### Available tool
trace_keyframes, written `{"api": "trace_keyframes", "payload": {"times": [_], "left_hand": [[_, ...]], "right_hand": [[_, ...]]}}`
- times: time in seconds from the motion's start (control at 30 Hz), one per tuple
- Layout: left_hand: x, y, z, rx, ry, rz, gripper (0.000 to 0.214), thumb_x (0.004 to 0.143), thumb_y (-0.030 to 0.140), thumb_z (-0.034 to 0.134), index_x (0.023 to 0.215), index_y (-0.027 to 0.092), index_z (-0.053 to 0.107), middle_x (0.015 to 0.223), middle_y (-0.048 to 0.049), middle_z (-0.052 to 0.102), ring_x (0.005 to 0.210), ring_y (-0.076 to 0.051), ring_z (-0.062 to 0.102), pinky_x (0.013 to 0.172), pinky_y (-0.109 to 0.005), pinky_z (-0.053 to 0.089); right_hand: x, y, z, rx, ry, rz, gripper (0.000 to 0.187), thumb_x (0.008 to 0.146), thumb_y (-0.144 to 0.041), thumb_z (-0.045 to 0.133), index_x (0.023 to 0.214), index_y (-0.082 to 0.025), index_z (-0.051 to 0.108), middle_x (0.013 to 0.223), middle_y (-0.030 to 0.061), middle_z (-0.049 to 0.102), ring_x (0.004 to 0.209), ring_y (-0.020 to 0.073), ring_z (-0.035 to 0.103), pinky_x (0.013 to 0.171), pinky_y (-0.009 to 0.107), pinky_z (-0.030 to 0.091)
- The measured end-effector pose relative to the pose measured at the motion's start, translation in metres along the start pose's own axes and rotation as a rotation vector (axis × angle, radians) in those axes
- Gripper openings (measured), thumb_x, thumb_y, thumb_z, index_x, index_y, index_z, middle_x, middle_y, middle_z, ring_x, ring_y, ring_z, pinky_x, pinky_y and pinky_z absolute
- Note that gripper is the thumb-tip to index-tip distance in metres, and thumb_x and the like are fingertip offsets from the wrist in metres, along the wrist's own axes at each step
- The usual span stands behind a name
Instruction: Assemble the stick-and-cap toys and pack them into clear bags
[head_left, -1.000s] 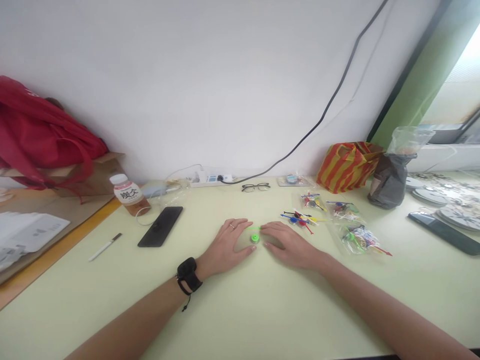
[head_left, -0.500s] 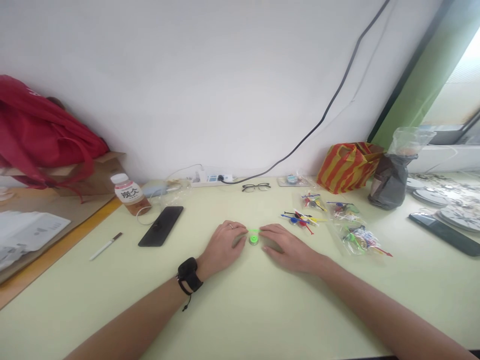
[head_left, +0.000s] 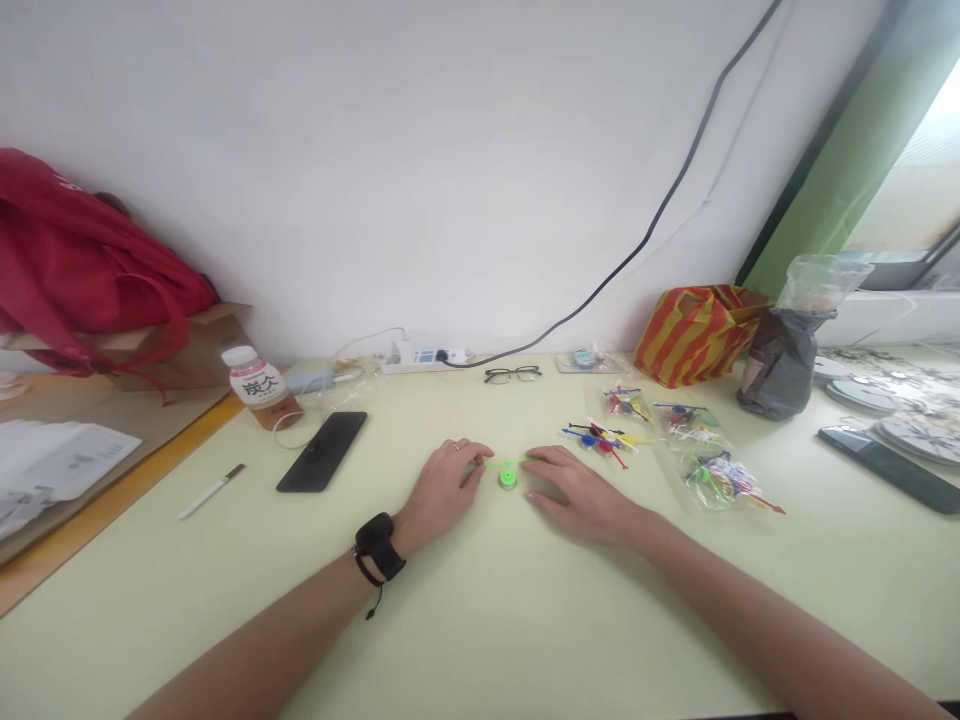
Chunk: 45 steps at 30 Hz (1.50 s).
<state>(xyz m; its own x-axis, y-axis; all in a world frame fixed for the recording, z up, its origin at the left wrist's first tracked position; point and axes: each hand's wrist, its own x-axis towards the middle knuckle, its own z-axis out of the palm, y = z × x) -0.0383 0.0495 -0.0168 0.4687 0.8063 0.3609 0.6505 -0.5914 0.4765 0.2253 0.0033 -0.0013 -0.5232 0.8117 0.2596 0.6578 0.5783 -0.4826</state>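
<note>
A small round green piece (head_left: 508, 480) lies on the pale green table (head_left: 480, 620) between my hands. A thin green stick (head_left: 504, 463) runs across just above it, from one hand to the other. My left hand (head_left: 441, 488), with a ring and a black wrist watch, has its fingers curled in and pinches the stick's left end. My right hand (head_left: 574, 492) lies low on the table, fingers together, with the fingertips on the stick's right end.
Clear bags of coloured plastic sticks (head_left: 705, 470) lie to the right. Farther right are a striped bag (head_left: 694, 330), a dark bag (head_left: 784, 360) and clock faces (head_left: 911, 425). To the left lie a black phone (head_left: 322, 450), a bottle (head_left: 259, 388), a pen (head_left: 210, 492); glasses (head_left: 511, 374) and a power strip (head_left: 424, 357) sit by the wall.
My left fingers have curled in from lying flat. The green stick now shows between the two hands over the round piece. Both hands have drawn slightly closer to it.
</note>
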Motion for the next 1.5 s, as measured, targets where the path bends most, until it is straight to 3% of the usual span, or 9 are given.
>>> {"api": "trace_keyframes", "payload": {"times": [0.3, 0.57, 0.83, 1.07, 1.27, 1.5], "left_hand": [[0.002, 0.001, -0.002, 0.008, -0.013, 0.007, 0.022, 0.101, 0.018, 0.051, 0.111, 0.024, 0.07, 0.108, -0.0056, 0.068, 0.104, -0.026, 0.061, 0.095, -0.044, 0.051], [0.002, 0.004, -0.003, -0.007, -0.001, -0.014, 0.014, 0.099, 0.015, 0.051, 0.096, 0.023, 0.063, 0.099, -0.002, 0.069, 0.097, -0.023, 0.061, 0.09, -0.042, 0.049], [0.001, 0.002, -0.001, -0.006, 0.001, -0.015, 0.02, 0.098, 0.021, 0.058, 0.116, 0.025, 0.066, 0.106, -0.0035, 0.069, 0.104, -0.024, 0.062, 0.096, -0.043, 0.049], [0.001, 0.01, -0.004, -0.081, -0.012, -0.019, 0.012, 0.098, 0.023, 0.058, 0.096, 0.023, 0.07, 0.099, -0.003, 0.071, 0.097, -0.023, 0.064, 0.089, -0.039, 0.051], [-0.001, 0.013, -0.005, -0.165, -0.056, -0.049, 0.015, 0.099, 0.029, 0.058, 0.107, 0.025, 0.07, 0.097, -0.0011, 0.072, 0.087, -0.02, 0.066, 0.078, -0.033, 0.052], [-0.003, 0.016, -0.006, -0.201, -0.092, 0.041, 0.021, 0.099, 0.024, 0.058, 0.116, 0.027, 0.07, 0.104, -0.0019, 0.074, 0.092, -0.019, 0.068, 0.082, -0.032, 0.054]], "right_hand": [[0.0, -0.007, -0.003, 0.043, -0.014, 0.019, 0.017, 0.098, -0.024, 0.058, 0.114, -0.023, 0.066, 0.123, 0.0105, 0.06, 0.117, 0.0275, 0.059, 0.103, 0.045, 0.051], [0.0, -0.009, -0.003, 0.061, -0.028, 0.036, 0.013, 0.097, -0.021, 0.058, 0.108, -0.022, 0.064, 0.122, 0.0094, 0.058, 0.114, 0.0263, 0.06, 0.103, 0.045, 0.05], [-0.001, -0.009, -0.002, 0.087, -0.03, 0.016, 0.018, 0.097, -0.02, 0.057, 0.114, -0.021, 0.064, 0.129, 0.0111, 0.056, 0.12, 0.026, 0.059, 0.107, 0.043, 0.051], [0.0, -0.005, 0.005, 0.036, 0.05, -0.02, 0.028, 0.097, -0.022, 0.06, 0.124, -0.019, 0.065, 0.137, 0.0145, 0.06, 0.135, 0.0302, 0.052, 0.115, 0.047, 0.046], [-0.001, -0.009, 0.003, 0.04, 0.023, -0.06, 0.035, 0.096, -0.019, 0.059, 0.13, -0.02, 0.063, 0.138, 0.0125, 0.061, 0.128, 0.0272, 0.059, 0.11, 0.043, 0.051], [-0.002, -0.012, 0.003, -0.022, 0.018, -0.062, 0.034, 0.094, -0.017, 0.061, 0.127, -0.019, 0.064, 0.134, 0.0122, 0.064, 0.12, 0.0279, 0.064, 0.105, 0.044, 0.053]]}}
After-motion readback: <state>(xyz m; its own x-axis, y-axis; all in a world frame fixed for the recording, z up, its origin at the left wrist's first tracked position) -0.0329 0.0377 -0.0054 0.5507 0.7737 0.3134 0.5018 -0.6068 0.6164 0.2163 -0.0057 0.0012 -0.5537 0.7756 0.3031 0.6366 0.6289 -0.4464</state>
